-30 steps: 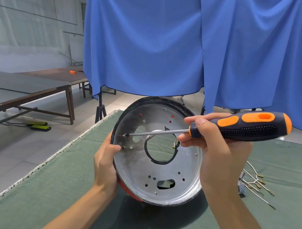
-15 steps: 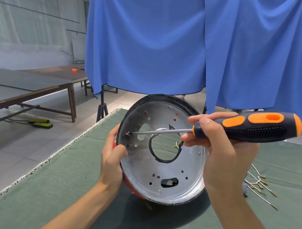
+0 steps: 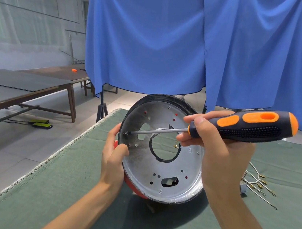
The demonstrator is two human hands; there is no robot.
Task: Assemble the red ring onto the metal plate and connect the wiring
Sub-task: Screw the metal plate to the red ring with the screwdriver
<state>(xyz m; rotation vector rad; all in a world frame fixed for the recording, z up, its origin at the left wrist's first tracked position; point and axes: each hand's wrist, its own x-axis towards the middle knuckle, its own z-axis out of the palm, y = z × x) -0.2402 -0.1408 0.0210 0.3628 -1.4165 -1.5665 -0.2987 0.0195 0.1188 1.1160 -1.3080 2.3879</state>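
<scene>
Metal plate [image 3: 161, 165] now tilts nearer; screwdriver [image 3: 240, 126] tip stays at its left rim.

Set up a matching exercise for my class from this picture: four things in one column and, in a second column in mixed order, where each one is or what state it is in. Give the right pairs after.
Things
1. screwdriver
2. metal plate
3. loose wires
4. blue cloth

Places or states
A. hanging behind the table
B. gripped in the right hand, tip at a hole near the plate's left rim
C. lying on the green table cover, to the right
D. tilted on edge, held at its left rim by the left hand

Pairs: 1-B, 2-D, 3-C, 4-A
</scene>
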